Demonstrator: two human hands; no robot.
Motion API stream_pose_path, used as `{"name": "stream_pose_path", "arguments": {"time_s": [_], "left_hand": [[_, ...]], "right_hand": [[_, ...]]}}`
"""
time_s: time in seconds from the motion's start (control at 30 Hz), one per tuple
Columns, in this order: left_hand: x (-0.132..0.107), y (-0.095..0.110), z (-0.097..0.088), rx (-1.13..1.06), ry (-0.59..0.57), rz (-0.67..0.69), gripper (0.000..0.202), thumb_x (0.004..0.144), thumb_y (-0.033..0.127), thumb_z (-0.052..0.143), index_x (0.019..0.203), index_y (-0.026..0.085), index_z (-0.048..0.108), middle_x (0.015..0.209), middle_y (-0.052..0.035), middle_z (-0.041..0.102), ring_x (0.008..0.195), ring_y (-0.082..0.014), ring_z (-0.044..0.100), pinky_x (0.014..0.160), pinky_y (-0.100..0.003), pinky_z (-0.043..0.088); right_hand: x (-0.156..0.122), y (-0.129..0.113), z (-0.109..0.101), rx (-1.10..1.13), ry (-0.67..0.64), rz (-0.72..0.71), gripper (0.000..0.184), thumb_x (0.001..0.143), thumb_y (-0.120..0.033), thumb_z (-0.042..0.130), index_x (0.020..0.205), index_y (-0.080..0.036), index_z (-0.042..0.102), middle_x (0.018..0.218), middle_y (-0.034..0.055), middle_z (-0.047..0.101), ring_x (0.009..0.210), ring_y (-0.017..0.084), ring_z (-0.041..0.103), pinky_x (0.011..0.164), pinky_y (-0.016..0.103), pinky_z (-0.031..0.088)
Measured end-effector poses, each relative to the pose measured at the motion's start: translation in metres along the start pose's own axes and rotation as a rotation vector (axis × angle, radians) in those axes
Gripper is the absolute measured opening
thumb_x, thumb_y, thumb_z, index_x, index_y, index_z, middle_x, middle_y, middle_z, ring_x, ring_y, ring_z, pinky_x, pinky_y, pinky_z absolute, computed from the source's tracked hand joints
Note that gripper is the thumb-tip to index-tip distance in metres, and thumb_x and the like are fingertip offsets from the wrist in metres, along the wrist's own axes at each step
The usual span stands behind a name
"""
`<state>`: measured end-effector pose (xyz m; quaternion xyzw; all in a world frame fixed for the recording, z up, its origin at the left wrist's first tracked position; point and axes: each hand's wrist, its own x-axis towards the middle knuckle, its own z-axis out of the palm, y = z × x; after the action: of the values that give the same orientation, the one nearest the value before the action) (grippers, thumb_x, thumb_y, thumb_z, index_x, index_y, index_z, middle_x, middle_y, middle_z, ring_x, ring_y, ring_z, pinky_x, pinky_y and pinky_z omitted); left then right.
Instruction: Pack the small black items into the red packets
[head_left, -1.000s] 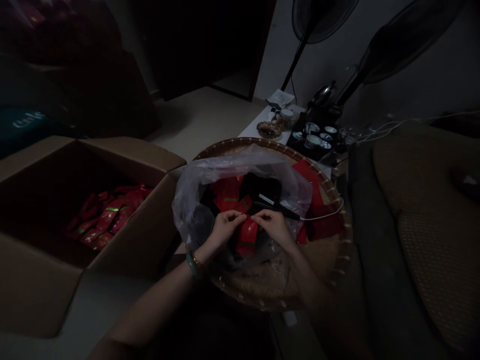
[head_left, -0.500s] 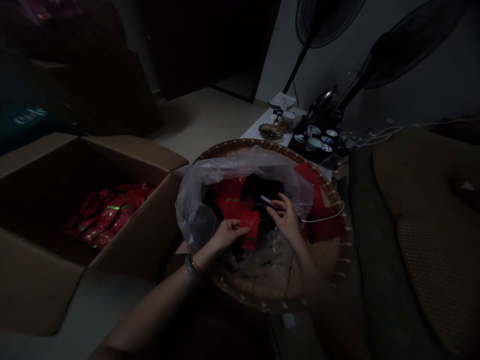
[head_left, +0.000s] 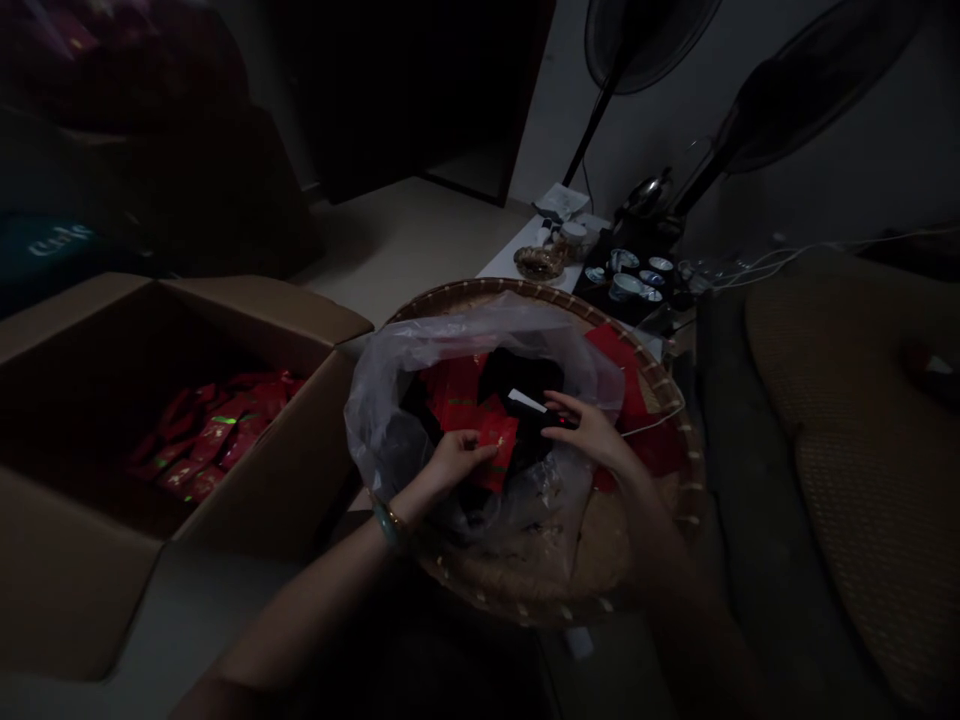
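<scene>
My left hand [head_left: 454, 458], with a bracelet and bangle at the wrist, pinches a small red packet [head_left: 501, 455] with a green band. That packet is over the mouth of a clear plastic bag [head_left: 379, 400], where more red packets [head_left: 459, 385] and a dark mass [head_left: 517, 370] lie. In the fingers of my right hand [head_left: 585, 428] is a slim black device [head_left: 551, 419] with a pale bar and a small red light. It lies to the right of the packet, apart from it. The device's exact kind is unclear in the dim light.
Under the bag is a round woven tray [head_left: 525, 605], with red sheets [head_left: 637, 400] on its right side. At left stands an open cardboard box [head_left: 247, 545] holding many red packets [head_left: 214, 437]. Teacups [head_left: 626, 287] stand behind; a white cord [head_left: 652, 425] crosses the tray's right.
My right hand has closed more on the black device and tilted, and the red light now shows. The packet in my left hand has tilted slightly. The view has shifted a little.
</scene>
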<state>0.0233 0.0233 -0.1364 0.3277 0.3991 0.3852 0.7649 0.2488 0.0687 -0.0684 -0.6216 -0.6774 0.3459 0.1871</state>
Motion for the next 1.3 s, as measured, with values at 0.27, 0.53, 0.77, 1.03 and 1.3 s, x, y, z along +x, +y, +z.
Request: {"name": "stream_pose_path", "arguments": {"time_s": [0.27, 0.53, 0.77, 1.03, 1.3], "left_hand": [[0.008, -0.001, 0.021, 0.035, -0.02, 0.006, 0.042, 0.05, 0.044, 0.075, 0.073, 0.009, 0.068, 0.06, -0.0009, 0.063, 0.049, -0.0095, 0.053, 0.049, -0.02, 0.04], [-0.003, 0.01, 0.02, -0.019, 0.012, 0.035, 0.023, 0.052, 0.034, 0.076, 0.058, 0.013, 0.066, 0.052, -0.001, 0.061, 0.044, -0.0108, 0.05, 0.041, -0.021, 0.038], [-0.049, 0.079, -0.048, -0.52, 0.592, 0.622, 0.02, 0.07, 0.035, 0.066, 0.082, 0.019, 0.06, 0.081, 0.003, 0.066, 0.069, -0.0091, 0.061, 0.058, -0.016, 0.047], [-0.054, 0.088, -0.054, -0.583, 0.504, 0.472, 0.034, 0.076, 0.034, 0.061, 0.106, 0.021, 0.052, 0.112, -0.0083, 0.06, 0.087, -0.017, 0.063, 0.07, -0.025, 0.049], [-0.019, 0.043, -0.041, -0.285, 0.29, 0.193, 0.039, 0.063, 0.03, 0.068, 0.097, 0.013, 0.059, 0.1, -0.0111, 0.065, 0.082, -0.0176, 0.063, 0.066, -0.026, 0.048]], "right_hand": [[-0.006, -0.021, 0.01, 0.015, -0.068, -0.026, 0.051, 0.057, -0.027, 0.074, 0.106, -0.02, 0.061, 0.084, 0.0022, 0.063, 0.078, 0.017, 0.059, 0.076, 0.033, 0.045], [-0.005, -0.003, 0.002, -0.028, 0.068, -0.066, 0.075, 0.058, -0.029, 0.074, 0.126, -0.023, 0.043, 0.1, 0.0048, 0.06, 0.084, 0.017, 0.057, 0.078, 0.033, 0.045], [-0.005, 0.013, 0.009, -0.553, 0.253, -0.154, 0.059, 0.07, -0.021, 0.064, 0.126, -0.017, 0.045, 0.109, 0.0129, 0.057, 0.1, 0.028, 0.051, 0.086, 0.044, 0.04], [-0.006, -0.033, 0.11, -0.677, 0.034, -0.304, 0.046, 0.072, -0.038, 0.065, 0.111, -0.017, 0.052, 0.104, 0.0119, 0.056, 0.097, 0.026, 0.05, 0.082, 0.041, 0.044], [0.007, -0.034, 0.119, -0.512, 0.044, -0.184, 0.015, 0.075, -0.022, 0.055, 0.089, -0.018, 0.059, 0.09, 0.0065, 0.061, 0.083, 0.019, 0.058, 0.074, 0.031, 0.046]]}}
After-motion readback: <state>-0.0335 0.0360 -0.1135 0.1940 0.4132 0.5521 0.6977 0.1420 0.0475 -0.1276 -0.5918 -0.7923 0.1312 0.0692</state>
